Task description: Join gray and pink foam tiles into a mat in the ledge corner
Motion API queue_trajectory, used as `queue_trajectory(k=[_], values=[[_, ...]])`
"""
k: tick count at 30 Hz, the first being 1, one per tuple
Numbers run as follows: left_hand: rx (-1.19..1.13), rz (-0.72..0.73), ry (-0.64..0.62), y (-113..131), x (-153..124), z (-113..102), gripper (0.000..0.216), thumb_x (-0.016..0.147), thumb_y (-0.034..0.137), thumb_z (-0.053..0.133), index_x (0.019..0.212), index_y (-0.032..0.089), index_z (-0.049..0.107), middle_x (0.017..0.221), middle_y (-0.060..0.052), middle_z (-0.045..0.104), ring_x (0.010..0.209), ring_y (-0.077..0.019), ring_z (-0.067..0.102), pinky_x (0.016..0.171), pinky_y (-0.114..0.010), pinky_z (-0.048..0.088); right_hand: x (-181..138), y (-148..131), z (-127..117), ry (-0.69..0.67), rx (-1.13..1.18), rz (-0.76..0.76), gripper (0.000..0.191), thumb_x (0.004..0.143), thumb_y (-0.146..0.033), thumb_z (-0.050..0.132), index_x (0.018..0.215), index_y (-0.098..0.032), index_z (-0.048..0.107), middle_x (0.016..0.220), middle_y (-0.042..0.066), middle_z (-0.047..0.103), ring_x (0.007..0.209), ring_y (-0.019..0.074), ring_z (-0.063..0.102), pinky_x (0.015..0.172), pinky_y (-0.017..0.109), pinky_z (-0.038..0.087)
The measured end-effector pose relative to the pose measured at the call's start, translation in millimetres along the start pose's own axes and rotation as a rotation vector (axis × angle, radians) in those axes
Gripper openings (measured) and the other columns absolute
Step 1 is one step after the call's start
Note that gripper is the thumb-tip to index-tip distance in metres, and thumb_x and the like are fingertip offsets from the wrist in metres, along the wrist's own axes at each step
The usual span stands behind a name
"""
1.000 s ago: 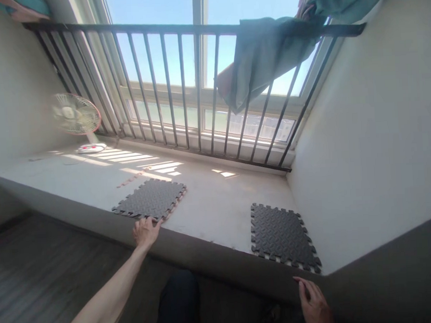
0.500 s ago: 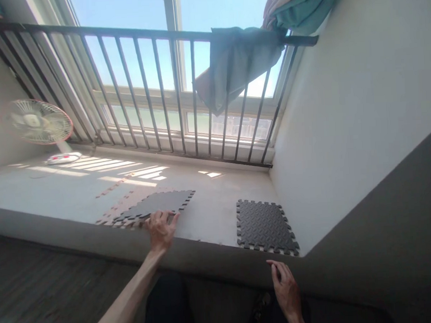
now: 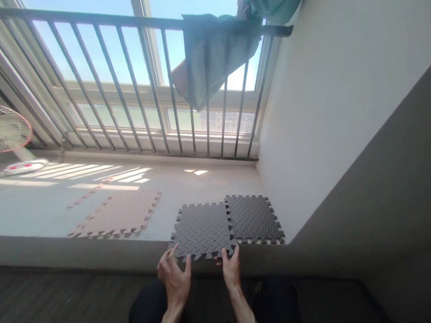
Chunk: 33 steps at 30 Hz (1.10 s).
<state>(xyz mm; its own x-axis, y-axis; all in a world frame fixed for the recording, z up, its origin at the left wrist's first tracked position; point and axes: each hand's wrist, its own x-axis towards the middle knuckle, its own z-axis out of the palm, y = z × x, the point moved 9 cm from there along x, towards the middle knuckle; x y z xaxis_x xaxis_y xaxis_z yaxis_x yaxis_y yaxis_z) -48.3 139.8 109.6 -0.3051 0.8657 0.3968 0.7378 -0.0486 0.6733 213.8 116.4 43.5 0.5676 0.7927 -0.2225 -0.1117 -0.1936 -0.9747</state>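
A grey foam puzzle mat tile (image 3: 202, 227) with a raised tread pattern is between my two hands, its front edge jutting past the ledge. My left hand (image 3: 174, 277) grips its front left corner, thumb near the front edge. At the front right corner, my right hand (image 3: 231, 266) holds the same tile, fingers partly hidden beneath it. A second, darker foam tile (image 3: 254, 218) lies flat on the ledge to the right, its toothed edge touching or slightly overlapped by the held one; I cannot tell whether they interlock.
Pinkish foam tiles (image 3: 122, 212) lie on the white ledge (image 3: 231, 177) to the left. A fan (image 3: 4, 127) stands at the far left. Behind is a dark railing (image 3: 125, 84) with cloth (image 3: 217, 50) draped over it. A white wall (image 3: 327, 88) bounds the right side.
The grey tile has moved right, off the pinkish tiles, to beside the dark tile. My right hand has come left and taken hold of it too. The view has shifted right.
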Motion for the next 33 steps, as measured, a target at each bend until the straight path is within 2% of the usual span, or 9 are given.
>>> queue_trajectory(k=[2, 4, 6, 10, 18, 23, 26, 29, 33], values=[[-0.032, -0.236, -0.019, -55, 28, 3, 0.066, 0.096, 0.050, 0.063, 0.149, 0.011, 0.056, 0.140, -0.024, 0.060, 0.142, -0.0431, 0.053, 0.119, -0.067, 0.044, -1, -11, -4, -0.012, 0.005, -0.040, 0.109, 0.088, -0.072, 0.064, 0.169, -0.011, 0.022, 0.082, 0.009, 0.082, 0.060, 0.0283, 0.077, 0.063, 0.041, 0.064], [-0.198, -0.414, -0.220, -95, 47, 29, 0.065, 0.090, 0.043, 0.069, 0.144, 0.008, 0.058, 0.125, -0.021, 0.069, 0.130, -0.0394, 0.064, 0.114, -0.061, 0.053, -1, -21, -5, -0.029, 0.006, -0.076, 0.108, 0.089, -0.068, 0.065, 0.170, -0.013, 0.021, 0.091, 0.010, 0.083, 0.065, 0.0270, 0.078, 0.063, 0.039, 0.065], [-0.404, -0.523, -0.380, -113, 55, 55, 0.066, 0.087, 0.039, 0.075, 0.143, 0.012, 0.057, 0.118, -0.017, 0.073, 0.109, -0.0319, 0.074, 0.095, -0.051, 0.065, 4, -30, -6, -0.026, -0.026, -0.108, 0.101, 0.091, -0.066, 0.062, 0.169, -0.012, 0.027, 0.096, 0.011, 0.082, 0.067, 0.0260, 0.078, 0.063, 0.038, 0.065], [-0.578, -0.551, -0.364, -107, 77, 75, 0.064, 0.087, 0.035, 0.076, 0.145, 0.018, 0.055, 0.126, -0.013, 0.070, 0.075, -0.0156, 0.071, 0.063, -0.034, 0.067, 30, -45, -3, -0.029, -0.166, -0.173, 0.085, 0.098, -0.060, 0.050, 0.166, -0.011, 0.037, 0.081, 0.007, 0.080, 0.062, 0.0245, 0.074, 0.066, 0.038, 0.063], [-0.459, -0.498, -0.456, -86, 117, 99, 0.068, 0.093, 0.037, 0.066, 0.154, 0.016, 0.047, 0.139, -0.018, 0.064, 0.075, -0.0146, 0.071, 0.071, -0.035, 0.066, 80, -44, 7, -0.127, -0.413, -0.171, 0.077, 0.099, -0.045, 0.046, 0.164, -0.005, 0.040, 0.083, 0.009, 0.083, 0.069, 0.0264, 0.077, 0.074, 0.040, 0.060], [-0.041, -0.147, -0.430, -78, 126, 79, 0.064, 0.092, 0.051, 0.063, 0.144, 0.014, 0.062, 0.124, -0.017, 0.072, 0.110, -0.0326, 0.070, 0.105, -0.053, 0.057, 72, -49, 2, -0.119, -0.643, -0.228, 0.071, 0.104, -0.046, 0.048, 0.165, -0.012, 0.040, 0.098, 0.010, 0.085, 0.079, 0.0239, 0.079, 0.082, 0.036, 0.058], [0.236, 0.061, -0.286, -55, 121, 59, 0.065, 0.096, 0.056, 0.058, 0.144, 0.014, 0.065, 0.139, -0.025, 0.062, 0.131, -0.0434, 0.056, 0.110, -0.064, 0.049, 69, -62, -7, -0.086, -0.877, -0.277, 0.073, 0.103, -0.052, 0.053, 0.165, -0.015, 0.042, 0.106, 0.014, 0.083, 0.097, 0.0297, 0.079, 0.088, 0.040, 0.057], [0.274, 0.248, -0.276, -18, 104, 62, 0.058, 0.101, 0.049, 0.054, 0.149, 0.018, 0.062, 0.155, -0.023, 0.054, 0.141, -0.0421, 0.050, 0.112, -0.062, 0.047, 68, -75, -21, -0.046, -0.951, -0.338, 0.057, 0.105, -0.047, 0.049, 0.154, -0.019, 0.056, 0.123, 0.016, 0.078, 0.108, 0.0304, 0.076, 0.093, 0.043, 0.057], [0.146, 0.640, -0.441, 47, 62, 93, 0.058, 0.102, 0.033, 0.055, 0.159, 0.025, 0.051, 0.169, -0.015, 0.050, 0.157, -0.0317, 0.042, 0.127, -0.054, 0.035, 56, -82, -26, -0.078, -0.925, -0.537, 0.043, 0.106, -0.031, 0.044, 0.141, -0.018, 0.065, 0.137, 0.015, 0.072, 0.129, 0.0293, 0.064, 0.109, 0.046, 0.054]])
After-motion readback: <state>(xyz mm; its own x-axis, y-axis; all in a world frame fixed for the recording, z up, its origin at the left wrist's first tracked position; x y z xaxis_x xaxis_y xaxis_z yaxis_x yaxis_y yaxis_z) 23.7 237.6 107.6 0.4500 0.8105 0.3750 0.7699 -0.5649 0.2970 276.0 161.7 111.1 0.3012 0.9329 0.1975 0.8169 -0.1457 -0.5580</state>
